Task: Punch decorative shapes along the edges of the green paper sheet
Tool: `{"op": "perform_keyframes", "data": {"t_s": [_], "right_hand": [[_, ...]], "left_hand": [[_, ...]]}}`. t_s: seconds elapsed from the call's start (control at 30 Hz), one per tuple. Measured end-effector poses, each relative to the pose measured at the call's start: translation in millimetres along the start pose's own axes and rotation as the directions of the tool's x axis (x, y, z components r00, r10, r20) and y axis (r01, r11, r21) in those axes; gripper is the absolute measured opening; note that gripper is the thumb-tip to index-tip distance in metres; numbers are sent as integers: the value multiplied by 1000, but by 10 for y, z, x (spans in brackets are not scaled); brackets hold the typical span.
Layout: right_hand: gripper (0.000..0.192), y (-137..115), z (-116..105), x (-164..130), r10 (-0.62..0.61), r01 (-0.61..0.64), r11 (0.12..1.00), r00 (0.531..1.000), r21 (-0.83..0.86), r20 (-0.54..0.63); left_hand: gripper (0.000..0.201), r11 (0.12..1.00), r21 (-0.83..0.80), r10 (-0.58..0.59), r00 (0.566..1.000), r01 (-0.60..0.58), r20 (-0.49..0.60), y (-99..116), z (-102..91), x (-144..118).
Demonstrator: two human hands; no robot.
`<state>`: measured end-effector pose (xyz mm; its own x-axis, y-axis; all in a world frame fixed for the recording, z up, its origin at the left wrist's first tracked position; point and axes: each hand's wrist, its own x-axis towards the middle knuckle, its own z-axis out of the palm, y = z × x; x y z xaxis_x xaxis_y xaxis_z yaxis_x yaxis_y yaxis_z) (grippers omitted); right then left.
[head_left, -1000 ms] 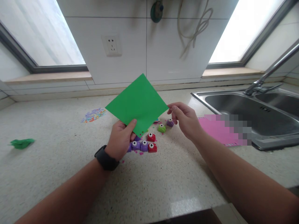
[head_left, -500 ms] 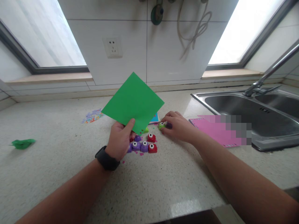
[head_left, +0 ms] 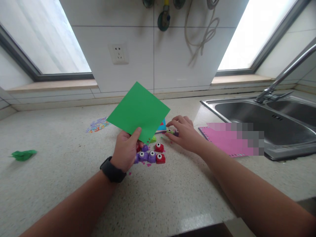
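Note:
My left hand (head_left: 127, 148) pinches the lower corner of a sheet of green paper (head_left: 139, 110) between thumb and fingers. Small punched holes show near that corner. My right hand (head_left: 184, 131) is open, thumb and fingers apart around a lime green craft punch (head_left: 170, 131) on the counter; whether they touch it I cannot tell. Beside that sits a dark purple punch (head_left: 176, 133), partly behind the hand. Closer to me stand purple punches (head_left: 152, 157) and red punches (head_left: 160, 158), some hidden by my left hand. Another lime green punch (head_left: 153, 139) is partly covered by the paper.
Pink paper (head_left: 224, 140) with punched edges lies by the steel sink (head_left: 247, 115) at right. Blue paper (head_left: 161, 126) is mostly behind the green sheet. Colourful paper bits (head_left: 97, 125) are heaped at left, near a crumpled green piece (head_left: 23, 155). Pink scraps dot the counter.
The fingers of my right hand have spread a little around the lime green punch. My left hand still holds the green paper. The view has tilted up slightly.

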<state>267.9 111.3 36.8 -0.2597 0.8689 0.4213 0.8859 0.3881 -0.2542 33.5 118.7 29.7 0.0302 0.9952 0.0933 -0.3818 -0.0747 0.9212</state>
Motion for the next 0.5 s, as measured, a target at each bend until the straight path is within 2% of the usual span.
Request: {"op": "perform_keyframes", "data": {"t_s": [0.1,0.17,0.5], "right_hand": [[22,-90,-71,-15,-166,157,984,978,82,125],[25,-141,-80,-22,-218,199,974,958,112,189],[33,-238,-22,-31,-250,220,965,936,144,249]], "left_hand": [[33,1000,7,-18,1000,18,-19,11,9,-10],[33,999,14,-29,999,29,-19,19,14,-16],[32,999,-23,-23,1000,22,-21,11,22,-9]]}}
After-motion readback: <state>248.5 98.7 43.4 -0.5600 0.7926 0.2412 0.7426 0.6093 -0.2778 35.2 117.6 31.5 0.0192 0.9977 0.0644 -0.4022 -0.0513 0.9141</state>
